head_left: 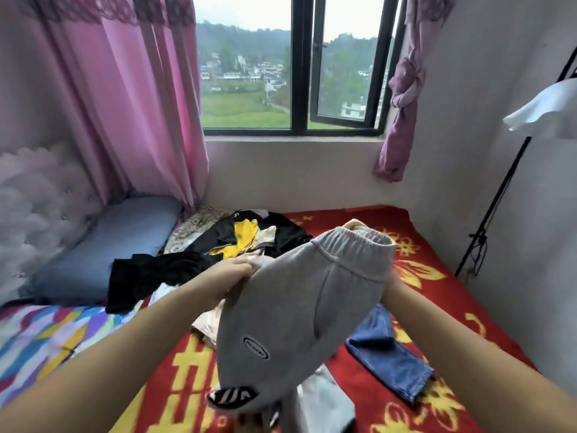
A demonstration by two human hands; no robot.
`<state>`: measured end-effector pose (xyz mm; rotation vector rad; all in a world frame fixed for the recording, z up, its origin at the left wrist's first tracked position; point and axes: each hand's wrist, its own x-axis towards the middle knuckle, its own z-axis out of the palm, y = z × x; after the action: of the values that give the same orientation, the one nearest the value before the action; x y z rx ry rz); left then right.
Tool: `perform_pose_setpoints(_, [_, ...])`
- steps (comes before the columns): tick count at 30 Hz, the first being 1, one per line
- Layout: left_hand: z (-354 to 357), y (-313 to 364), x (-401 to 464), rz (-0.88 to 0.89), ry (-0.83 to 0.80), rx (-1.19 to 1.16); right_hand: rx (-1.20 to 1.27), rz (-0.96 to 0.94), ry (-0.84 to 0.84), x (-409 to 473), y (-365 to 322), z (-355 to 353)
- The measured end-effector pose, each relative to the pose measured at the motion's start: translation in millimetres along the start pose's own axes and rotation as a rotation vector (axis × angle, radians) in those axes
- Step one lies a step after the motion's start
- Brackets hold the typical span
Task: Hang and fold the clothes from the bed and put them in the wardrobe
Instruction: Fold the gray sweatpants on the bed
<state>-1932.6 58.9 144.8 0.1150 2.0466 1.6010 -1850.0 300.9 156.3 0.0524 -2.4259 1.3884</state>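
Now both hands (232, 270) grip grey sweatpants (299, 310) above bed (437, 295).

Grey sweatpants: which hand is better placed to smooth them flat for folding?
Probably the left hand: it only pinches the grey sweatpants at one edge, while the right hand, mostly hidden, carries the waistband.

2 hands: left hand (232, 271), right hand (359, 225). 1 grey sweatpants (299, 310), 1 jeans (390, 351), 1 clothes pile (218, 248). 1 pillow (106, 245), 2 curtains.
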Motion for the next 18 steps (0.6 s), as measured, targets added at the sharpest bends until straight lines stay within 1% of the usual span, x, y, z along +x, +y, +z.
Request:
perform_pose_setpoints(1, [2,10,-6,0.029,0.064,0.077,-0.062,-0.138,0.046,5,-12,2])
perform_pose_setpoints(2, [6,22,-11,0.047,0.043,0.089,-0.172,-0.246,0.026,10,-28,7])
perform_pose_setpoints(3, [10,35,-17,0.058,-0.033,0.111,-0.250,-0.324,0.029,15,-34,14])
perform_pose_setpoints(4, [14,46,-21,0.051,-0.111,0.099,-0.336,-0.331,0.019,16,-40,21])
perform_pose_setpoints(5, [22,54,-23,0.039,-0.197,0.144,-0.358,-0.355,0.001,13,-43,26])
perform_pose_setpoints(7, [37,57,-29,0.068,-0.291,0.355,-0.341,-0.378,-0.080,9,-46,34])
perform_pose_setpoints(8, [41,53,-29,0.074,-0.326,0.417,-0.370,-0.383,-0.105,8,-47,35])
perform_pose_setpoints(9, [42,51,-29,0.048,-0.356,0.419,-0.416,-0.375,-0.119,10,-45,36])
perform_pose_setpoints(11, [36,48,-28,0.003,-0.387,0.390,-0.461,-0.299,-0.120,13,-38,35])
perform_pose_setpoints(12, [34,49,-26,0.016,-0.350,0.437,-0.464,-0.220,-0.148,15,-33,33])
perform_pose_setpoints(14, [34,55,-21,0.102,-0.205,0.660,-0.433,-0.054,-0.257,15,-22,28])
perform_pose_setpoints(15, [35,58,-20,0.157,-0.134,0.729,-0.415,0.019,-0.324,15,-15,25])
perform_pose_setpoints(16, [37,61,-20,0.207,-0.082,0.729,-0.417,0.070,-0.389,12,-5,23])
perform_pose_setpoints(18, [34,64,-17,0.280,-0.059,0.586,-0.468,0.150,-0.511,-3,23,26])
